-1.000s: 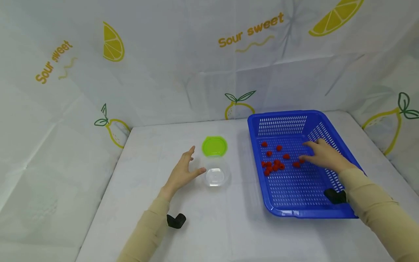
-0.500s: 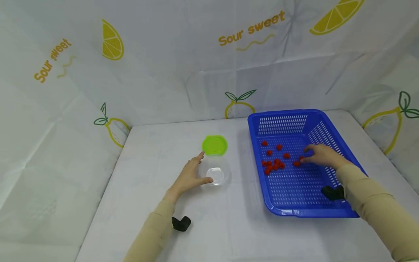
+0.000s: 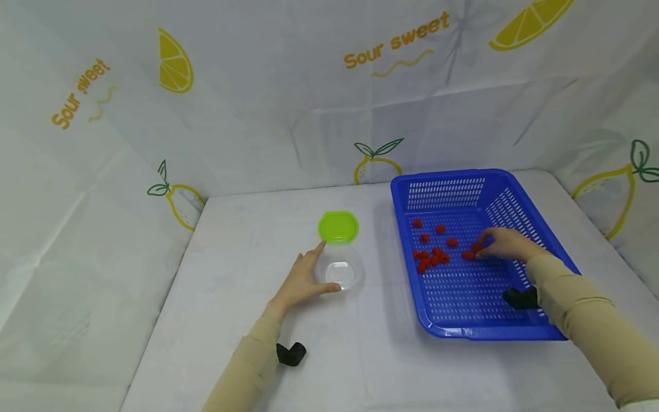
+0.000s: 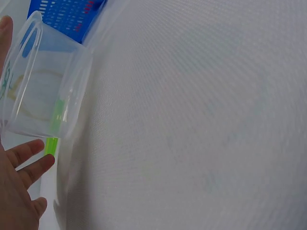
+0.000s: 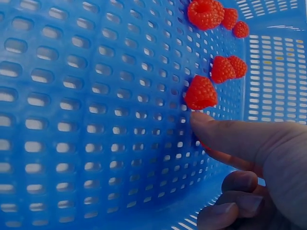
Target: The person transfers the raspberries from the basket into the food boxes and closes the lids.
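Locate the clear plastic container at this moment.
In the head view, the clear container sits beside the left hand, just below the green lid, left of the blue basket.

Behind the white table (image 3: 231, 246) here, a creased white cloth backdrop (image 3: 257, 114) is hanging and showing off orange "Sour sweet" lettering (image 3: 396, 41), wavy lines (image 3: 403, 62), yellow lemon wedges (image 3: 175, 62) and outlined lemons (image 3: 378, 161) with green leaves (image 3: 388, 147).

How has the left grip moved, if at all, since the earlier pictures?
Yes: against the green lid in the head view, the left grip has moved right and slightly downward, toward the clear bowl.
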A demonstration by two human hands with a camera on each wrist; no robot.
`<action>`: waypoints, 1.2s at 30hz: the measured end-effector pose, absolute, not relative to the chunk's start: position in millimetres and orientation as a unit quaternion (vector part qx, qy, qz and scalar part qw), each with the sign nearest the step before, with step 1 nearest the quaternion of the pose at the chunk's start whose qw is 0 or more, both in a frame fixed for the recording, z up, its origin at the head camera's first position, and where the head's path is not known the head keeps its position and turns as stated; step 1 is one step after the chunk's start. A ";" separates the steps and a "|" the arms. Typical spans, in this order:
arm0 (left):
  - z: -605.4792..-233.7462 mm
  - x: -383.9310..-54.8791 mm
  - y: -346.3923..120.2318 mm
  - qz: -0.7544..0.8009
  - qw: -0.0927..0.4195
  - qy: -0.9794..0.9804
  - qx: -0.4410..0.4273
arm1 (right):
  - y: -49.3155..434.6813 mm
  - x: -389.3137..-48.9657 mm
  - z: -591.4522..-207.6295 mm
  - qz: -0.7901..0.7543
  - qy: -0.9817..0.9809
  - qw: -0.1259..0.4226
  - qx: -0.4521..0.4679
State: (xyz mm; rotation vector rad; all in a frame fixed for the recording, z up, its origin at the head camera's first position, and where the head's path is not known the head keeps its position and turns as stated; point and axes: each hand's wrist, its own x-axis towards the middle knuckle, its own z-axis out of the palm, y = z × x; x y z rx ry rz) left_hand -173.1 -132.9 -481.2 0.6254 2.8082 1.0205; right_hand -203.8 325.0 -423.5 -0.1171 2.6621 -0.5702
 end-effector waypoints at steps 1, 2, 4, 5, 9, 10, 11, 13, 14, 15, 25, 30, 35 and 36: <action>-481.5 -173.0 -132.8 0.335 0.045 0.919 0.205 | 325.0 -204.1 -423.8 -0.205 0.956 0.207 -0.042; -481.9 -172.9 -132.9 0.336 0.045 0.918 0.205 | 325.0 -204.6 -424.3 -0.207 0.955 0.208 -0.041; -482.0 -172.5 -133.0 0.338 0.051 0.918 0.202 | 325.1 -205.0 -425.3 -0.209 0.955 0.206 -0.040; -481.8 -172.4 -133.1 0.342 0.054 0.917 0.198 | 325.0 -205.2 -425.7 -0.210 0.955 0.205 -0.041; -479.3 -171.0 -132.6 0.363 0.087 0.912 0.166 | 325.3 -205.2 -426.8 -0.216 0.955 0.202 -0.039; -478.5 -170.5 -132.4 0.371 0.095 0.910 0.158 | 325.4 -205.1 -426.9 -0.217 0.954 0.202 -0.039; -477.8 -169.9 -132.2 0.380 0.103 0.907 0.152 | 325.2 -204.9 -427.0 -0.218 0.954 0.202 -0.039; -476.5 -168.8 -131.8 0.394 0.116 0.900 0.145 | 325.3 -204.9 -427.6 -0.218 0.954 0.200 -0.040; -476.1 -168.6 -131.6 0.399 0.120 0.897 0.145 | 325.4 -205.0 -428.0 -0.218 0.954 0.200 -0.040; -475.8 -168.3 -131.5 0.405 0.122 0.894 0.147 | 325.4 -205.1 -428.3 -0.217 0.955 0.199 -0.040; -476.5 -171.9 -129.9 0.430 0.127 0.882 0.146 | 327.3 -207.3 -430.6 -0.229 0.953 0.193 -0.040; -476.9 -173.1 -129.9 0.435 0.128 0.879 0.146 | 327.1 -206.9 -429.7 -0.237 0.952 0.188 -0.045; -475.4 -172.1 -129.9 0.435 0.130 0.880 0.140 | 323.5 -205.2 -426.0 -0.255 0.947 0.188 -0.057; -474.9 -172.1 -129.8 0.435 0.129 0.880 0.139 | 322.4 -205.0 -424.8 -0.257 0.946 0.189 -0.060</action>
